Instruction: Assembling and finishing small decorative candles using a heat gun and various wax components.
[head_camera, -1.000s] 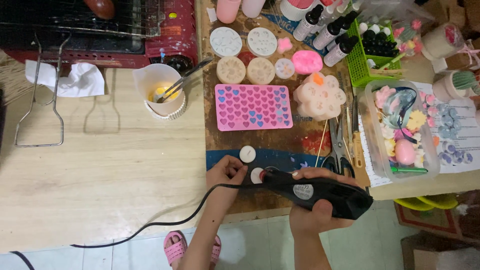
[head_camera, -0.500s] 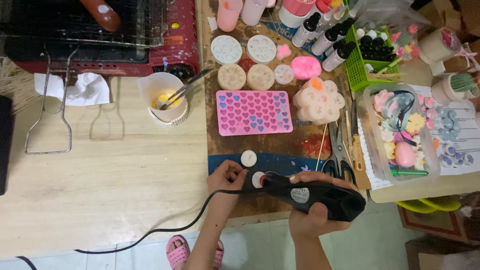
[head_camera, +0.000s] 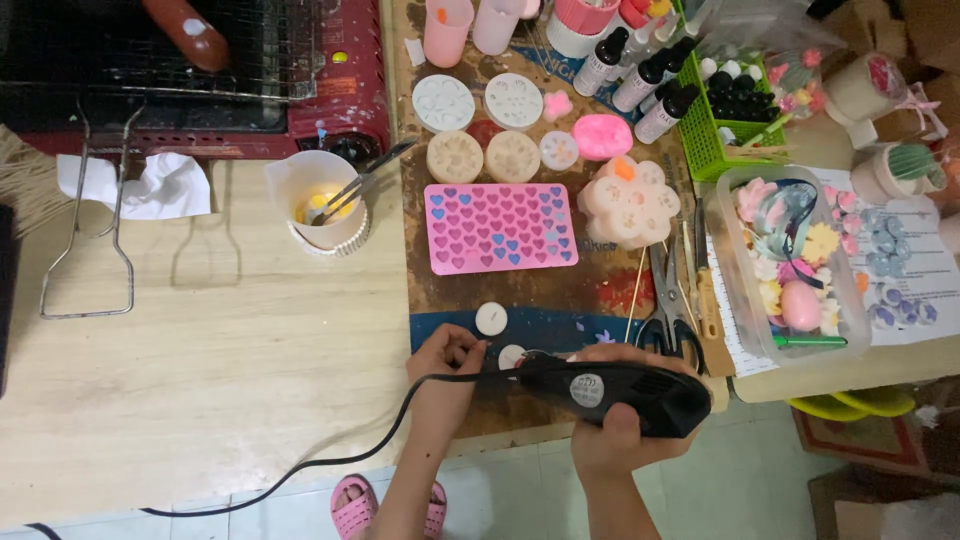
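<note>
Black plastic: the heat tool (head_camera: 625, 393) lies almost level in the right hand (head_camera: 625, 425), whose grip is wrapped tight round its body. Its long axis runs across the worktop (head_camera: 220, 380), nozzle pointing toward the left hand (head_camera: 445, 365). Just beyond the nozzle sits a small white disc (head_camera: 511, 355), which the left grip pinches at its edge. The nozzle tip partly hides the disc. The cord (head_camera: 330, 455) trails away under the left wrist.
</note>
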